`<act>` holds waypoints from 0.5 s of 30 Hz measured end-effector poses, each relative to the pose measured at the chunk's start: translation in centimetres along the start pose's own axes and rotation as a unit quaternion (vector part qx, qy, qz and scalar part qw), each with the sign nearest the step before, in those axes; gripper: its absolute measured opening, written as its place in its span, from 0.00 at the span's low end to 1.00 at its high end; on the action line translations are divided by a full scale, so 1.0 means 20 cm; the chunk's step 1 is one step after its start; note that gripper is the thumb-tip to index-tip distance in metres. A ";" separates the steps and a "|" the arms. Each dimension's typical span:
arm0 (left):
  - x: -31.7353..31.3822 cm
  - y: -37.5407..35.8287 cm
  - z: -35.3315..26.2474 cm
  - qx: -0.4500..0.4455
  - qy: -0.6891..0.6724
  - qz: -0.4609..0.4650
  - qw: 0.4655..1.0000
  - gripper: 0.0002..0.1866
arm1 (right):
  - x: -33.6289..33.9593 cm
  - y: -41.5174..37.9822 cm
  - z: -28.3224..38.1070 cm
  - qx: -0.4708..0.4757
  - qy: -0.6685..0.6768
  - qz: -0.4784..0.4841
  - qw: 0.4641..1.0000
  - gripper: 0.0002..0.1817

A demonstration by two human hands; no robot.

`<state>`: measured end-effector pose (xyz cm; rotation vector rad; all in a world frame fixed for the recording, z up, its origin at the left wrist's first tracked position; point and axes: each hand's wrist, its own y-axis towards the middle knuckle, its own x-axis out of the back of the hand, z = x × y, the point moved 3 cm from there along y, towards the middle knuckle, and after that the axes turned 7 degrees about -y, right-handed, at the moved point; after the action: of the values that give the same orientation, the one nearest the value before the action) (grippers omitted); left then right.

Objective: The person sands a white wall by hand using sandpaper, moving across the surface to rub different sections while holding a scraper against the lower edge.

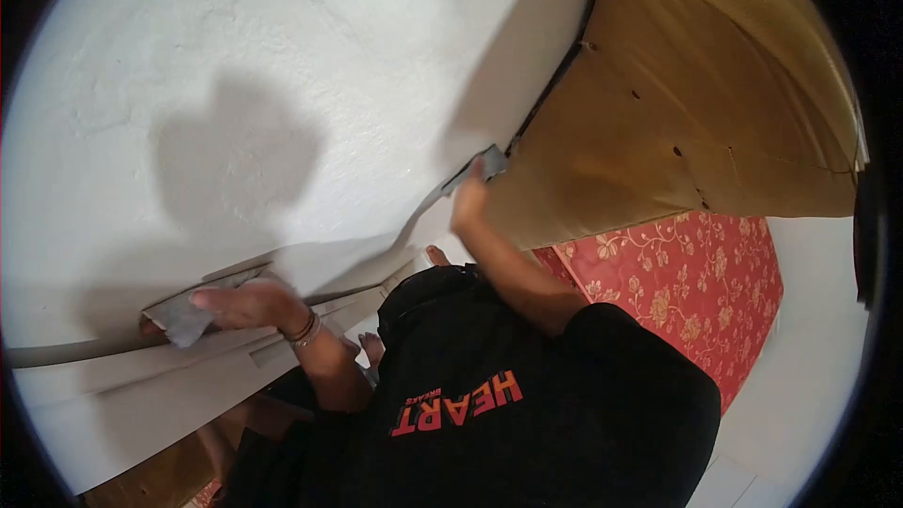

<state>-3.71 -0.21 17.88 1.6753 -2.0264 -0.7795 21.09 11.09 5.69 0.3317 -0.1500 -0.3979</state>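
Observation:
At the left, my left hand, with bangles at the wrist, is closed on a grey cloth-like piece against the white wall. Its thumb lies along the piece, and the other fingers are partly hidden. Farther right, my right hand is slightly blurred. Its fingers close on a second grey cloth-like piece where the wall meets a brown padded panel. Whether the two grey pieces are joined cannot be made out.
A white board or ledge runs below my left hand. Red floral fabric lies under the brown panel, which has several small holes. A bare foot shows beyond my black shirt. Pale tiles are at lower right.

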 end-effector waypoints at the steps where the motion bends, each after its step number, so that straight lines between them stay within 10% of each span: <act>1: -0.03 -0.07 0.02 0.069 0.042 0.029 0.996 0.17 | 0.03 0.09 0.06 -0.030 0.057 -0.013 0.998 0.28; 2: -0.07 -0.18 0.07 0.135 0.082 0.058 0.986 0.17 | 0.06 0.19 0.12 -0.058 0.116 -0.028 0.991 0.28; 5: -0.13 -0.51 0.15 -0.108 0.164 0.078 0.977 0.25 | 0.08 0.30 0.34 -0.122 0.237 -0.057 0.962 0.28; 7: -0.17 -0.51 -0.06 -0.248 0.226 0.023 0.942 0.26 | 0.07 0.22 0.64 0.315 -0.119 -0.025 0.941 0.28; 10: -0.03 -0.42 0.48 -0.106 0.093 0.140 0.980 0.28 | 0.01 0.00 0.30 0.364 -0.240 0.044 0.899 0.27; 13: 0.02 -0.13 0.22 -0.401 0.322 -0.009 0.858 0.24 | 0.02 -0.15 -0.04 0.227 -0.240 0.088 0.940 0.28; 15: 0.00 -0.05 0.20 -0.366 0.298 -0.018 0.882 0.25 | 0.03 0.01 -0.05 0.050 -0.064 0.010 0.997 0.27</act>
<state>-5.58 0.30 14.15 1.2747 -1.0804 -0.7770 21.88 11.34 4.91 0.4024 -0.2986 -0.3936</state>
